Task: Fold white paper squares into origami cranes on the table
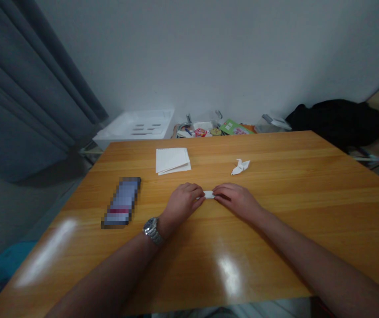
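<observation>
A small folded piece of white paper lies low over the middle of the wooden table, pinched at both ends. My left hand closes its fingers on the left end, and a metal watch circles that wrist. The right end is between the fingertips of my right hand. Much of the paper is hidden under the fingers. Beyond my right hand sits a white origami bird. A stack of white paper sheets lies past my left hand, its top sheet's lower corner lifted.
To the left lies a phone, pixelated. Behind the table's far edge are a white plastic tray, a green packet or booklet, several small items and a black cloth-like heap. A grey curtain hangs at the left.
</observation>
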The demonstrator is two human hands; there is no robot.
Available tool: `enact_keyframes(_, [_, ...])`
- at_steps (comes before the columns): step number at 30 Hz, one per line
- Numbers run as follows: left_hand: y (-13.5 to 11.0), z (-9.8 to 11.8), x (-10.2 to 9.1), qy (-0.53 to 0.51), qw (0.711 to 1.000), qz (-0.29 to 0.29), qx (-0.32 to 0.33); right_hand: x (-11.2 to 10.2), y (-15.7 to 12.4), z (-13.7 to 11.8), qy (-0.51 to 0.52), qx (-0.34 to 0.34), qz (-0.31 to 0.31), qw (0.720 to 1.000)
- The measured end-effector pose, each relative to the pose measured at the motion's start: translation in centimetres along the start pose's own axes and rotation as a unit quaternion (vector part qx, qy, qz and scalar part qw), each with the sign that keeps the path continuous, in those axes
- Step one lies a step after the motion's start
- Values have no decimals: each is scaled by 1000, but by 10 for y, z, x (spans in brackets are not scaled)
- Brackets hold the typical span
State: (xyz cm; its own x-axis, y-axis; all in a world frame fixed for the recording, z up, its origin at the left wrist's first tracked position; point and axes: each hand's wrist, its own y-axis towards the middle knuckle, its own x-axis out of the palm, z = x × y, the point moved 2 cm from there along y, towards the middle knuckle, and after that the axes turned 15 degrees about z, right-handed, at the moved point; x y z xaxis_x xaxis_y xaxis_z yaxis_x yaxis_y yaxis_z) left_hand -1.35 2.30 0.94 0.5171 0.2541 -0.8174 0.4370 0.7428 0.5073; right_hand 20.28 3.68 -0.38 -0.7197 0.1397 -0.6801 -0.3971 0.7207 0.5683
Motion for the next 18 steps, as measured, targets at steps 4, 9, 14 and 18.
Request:
enact_keyframes(4, [-1, 0, 0, 0, 1000, 2, -1, 0, 0, 0, 2, -2, 3, 1000])
enact_keyframes(9, [-2, -1, -1, -3, 1000, 7, 3, 1, -2, 1, 1, 3, 6, 1000])
enact_keyframes(14, [-1, 0, -2, 4, 1000, 2, 4, 2, -1, 2, 2, 10, 4, 1000])
enact_keyframes(18, [0, 1, -4, 2, 1000, 11, 0, 1, -1, 1, 5, 17, 8, 1000])
